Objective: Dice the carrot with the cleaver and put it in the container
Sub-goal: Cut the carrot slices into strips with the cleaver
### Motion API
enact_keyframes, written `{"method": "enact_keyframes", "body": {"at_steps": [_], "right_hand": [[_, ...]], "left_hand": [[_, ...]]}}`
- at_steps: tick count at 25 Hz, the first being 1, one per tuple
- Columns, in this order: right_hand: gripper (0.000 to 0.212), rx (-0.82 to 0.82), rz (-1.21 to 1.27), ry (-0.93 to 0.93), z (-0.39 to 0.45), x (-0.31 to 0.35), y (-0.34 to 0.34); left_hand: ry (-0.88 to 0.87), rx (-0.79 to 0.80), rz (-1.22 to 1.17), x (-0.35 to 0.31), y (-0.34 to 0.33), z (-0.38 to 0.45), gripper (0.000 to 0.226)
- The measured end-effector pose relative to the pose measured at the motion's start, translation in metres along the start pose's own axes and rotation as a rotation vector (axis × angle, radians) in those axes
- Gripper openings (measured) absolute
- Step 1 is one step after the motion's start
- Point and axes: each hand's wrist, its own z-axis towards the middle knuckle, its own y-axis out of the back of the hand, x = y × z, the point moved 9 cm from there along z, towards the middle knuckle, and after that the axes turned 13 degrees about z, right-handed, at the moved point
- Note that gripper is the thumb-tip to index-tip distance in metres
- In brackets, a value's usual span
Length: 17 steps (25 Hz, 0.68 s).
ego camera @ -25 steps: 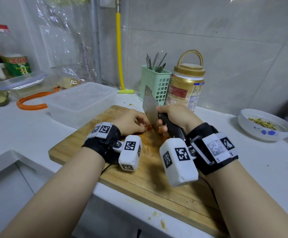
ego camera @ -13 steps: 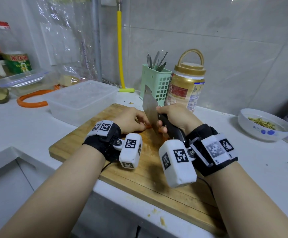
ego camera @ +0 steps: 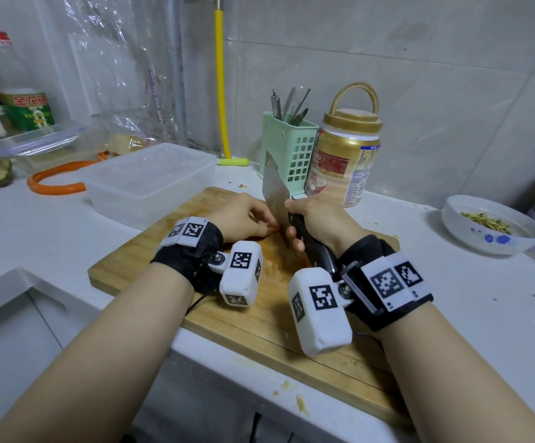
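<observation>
Views: one, head-worn, wide-angle
Facing: forward and down over the worktop (ego camera: 470, 314) toward the tiled wall (ego camera: 419, 59)
Nearness: close; forearms fill the lower frame, cutting board (ego camera: 259, 321) centred
Shared scene: none, a single view

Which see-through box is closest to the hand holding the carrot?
The big clear container touching the cutting board, just beyond the left hand. The other lidded box sits farther back by the wall.

L hand (ego camera: 244, 215) knuckles up, fingers curled down, fingertips tucked under. R hand (ego camera: 320, 219) fist-wrapped w/ thumb on top. Both forearms bare, black wrist straps w/ white marker blocks.
</observation>
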Motion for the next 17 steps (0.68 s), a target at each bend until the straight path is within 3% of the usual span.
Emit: {"method": "enact_keyframes", "body": {"at_steps": [4,11,17], "right_hand": [[0.026,0.014,0.01,0.002,0.001,-0.004,-0.001],[0.036,0.076,0.182,-0.174,0.001,-0.021,-0.004],[0.025,0.101,0.199,-0.212,0.005,-0.019,0.001]], "left_hand": [[0.0,0.0,-0.007,-0.001,0.001,-0.001,0.026],[-0.019,0.008,-0.009,-0.006,0.003,-0.004,0.018],[0.017,-0.012,-0.012,-0.001,0.002,-0.004,0.013]]}}
